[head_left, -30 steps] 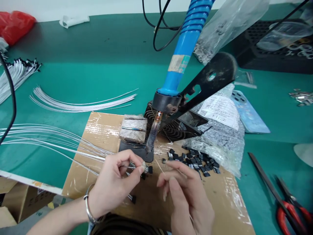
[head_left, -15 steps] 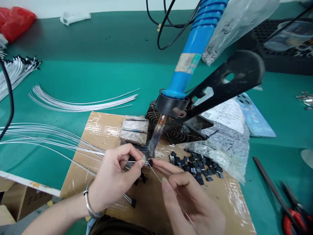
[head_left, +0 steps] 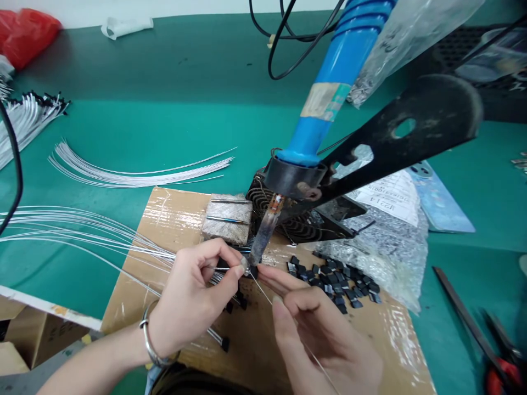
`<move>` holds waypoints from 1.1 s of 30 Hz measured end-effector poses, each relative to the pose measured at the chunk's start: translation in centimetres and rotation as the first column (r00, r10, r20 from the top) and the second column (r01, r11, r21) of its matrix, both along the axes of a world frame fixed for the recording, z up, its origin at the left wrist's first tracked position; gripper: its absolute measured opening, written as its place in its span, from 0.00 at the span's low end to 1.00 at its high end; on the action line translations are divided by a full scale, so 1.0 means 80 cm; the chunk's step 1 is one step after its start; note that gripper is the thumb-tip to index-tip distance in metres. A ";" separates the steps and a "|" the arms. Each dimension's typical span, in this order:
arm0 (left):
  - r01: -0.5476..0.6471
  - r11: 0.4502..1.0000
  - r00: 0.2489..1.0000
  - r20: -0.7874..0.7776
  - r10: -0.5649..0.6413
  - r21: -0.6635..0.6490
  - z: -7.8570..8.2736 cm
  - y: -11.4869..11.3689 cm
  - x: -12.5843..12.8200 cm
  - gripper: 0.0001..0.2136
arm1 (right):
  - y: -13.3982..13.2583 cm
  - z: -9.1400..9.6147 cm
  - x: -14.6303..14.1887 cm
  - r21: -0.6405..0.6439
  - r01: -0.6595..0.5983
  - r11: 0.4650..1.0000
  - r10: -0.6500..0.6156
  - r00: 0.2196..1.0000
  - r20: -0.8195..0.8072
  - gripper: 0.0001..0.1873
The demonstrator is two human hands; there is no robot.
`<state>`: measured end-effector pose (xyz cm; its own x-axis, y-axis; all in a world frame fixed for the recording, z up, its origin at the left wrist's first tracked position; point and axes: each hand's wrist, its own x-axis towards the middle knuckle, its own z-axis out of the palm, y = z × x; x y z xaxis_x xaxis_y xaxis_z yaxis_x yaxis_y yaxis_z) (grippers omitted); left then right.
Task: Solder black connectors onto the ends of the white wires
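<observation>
My left hand (head_left: 197, 285), a metal bangle at its wrist, pinches the end of a thin white wire between thumb and forefinger. The tip of a blue-handled soldering iron (head_left: 319, 120), clamped in a black stand (head_left: 395, 131), points down at those fingertips. A strand of solder wire (head_left: 263, 291) runs through my right hand (head_left: 325, 329), held by the thumb and curled fingers, and reaches the same spot. My right forefinger stretches to a small black part (head_left: 254, 271) by the tip. The joint itself is largely hidden by fingertips.
Several small black parts (head_left: 337, 280) lie on the cardboard sheet (head_left: 168, 208). White wires (head_left: 140, 175) lie on the green mat behind it. A wrapped block (head_left: 226, 230) stands by the iron. Bubble wrap (head_left: 391, 252) and red-handled scissors (head_left: 502, 376) lie to the right.
The iron and its stand appear slightly farther right in the picture, as do the scissors and bubble wrap. Both hands keep nearly the same place and grip.
</observation>
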<state>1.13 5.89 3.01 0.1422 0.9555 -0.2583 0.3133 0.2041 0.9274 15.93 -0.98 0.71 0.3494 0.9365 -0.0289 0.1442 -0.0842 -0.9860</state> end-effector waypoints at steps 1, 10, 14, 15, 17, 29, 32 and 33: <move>-0.001 1.000 1.000 0.002 0.001 0.003 0.000 0.000 0.000 0.07 | 0.000 0.000 0.000 -0.001 -0.003 1.000 0.003 1.000 0.002 0.12; -0.001 1.000 1.000 0.008 0.001 0.019 0.005 0.002 0.000 0.07 | -0.001 -0.008 0.004 0.007 -0.028 1.000 0.027 0.997 0.074 0.13; -0.002 1.000 1.000 0.018 0.002 -0.003 0.007 0.004 0.001 0.06 | 0.001 -0.007 0.004 0.008 -0.025 1.000 0.024 0.997 0.080 0.13; -0.004 1.000 1.000 0.021 0.004 -0.008 0.007 0.005 0.001 0.06 | 0.002 -0.006 0.004 0.013 -0.024 1.000 0.023 0.997 0.073 0.13; -0.004 1.000 1.000 0.021 0.004 -0.015 0.007 0.005 0.001 0.06 | 0.003 -0.004 0.003 0.019 -0.021 1.000 0.020 0.998 0.059 0.14; -0.004 1.000 1.000 0.002 0.004 -0.019 0.006 0.007 -0.002 0.07 | 0.005 -0.002 0.003 0.039 -0.022 0.999 0.020 0.998 0.058 0.14; -0.008 1.000 1.000 -0.001 0.008 -0.010 0.006 0.006 -0.002 0.07 | 0.005 -0.003 0.003 0.041 -0.017 0.999 0.013 0.997 0.075 0.14; -0.008 1.000 1.000 -0.002 0.008 -0.010 0.006 0.006 -0.002 0.07 | 0.005 -0.003 0.003 0.041 -0.015 0.999 0.012 0.997 0.072 0.14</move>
<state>0.94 6.36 3.50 0.1344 0.9540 -0.2678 0.3135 0.2155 0.9248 16.19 -0.60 0.47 0.3363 0.9411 0.0345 0.2151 -0.0411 -0.9757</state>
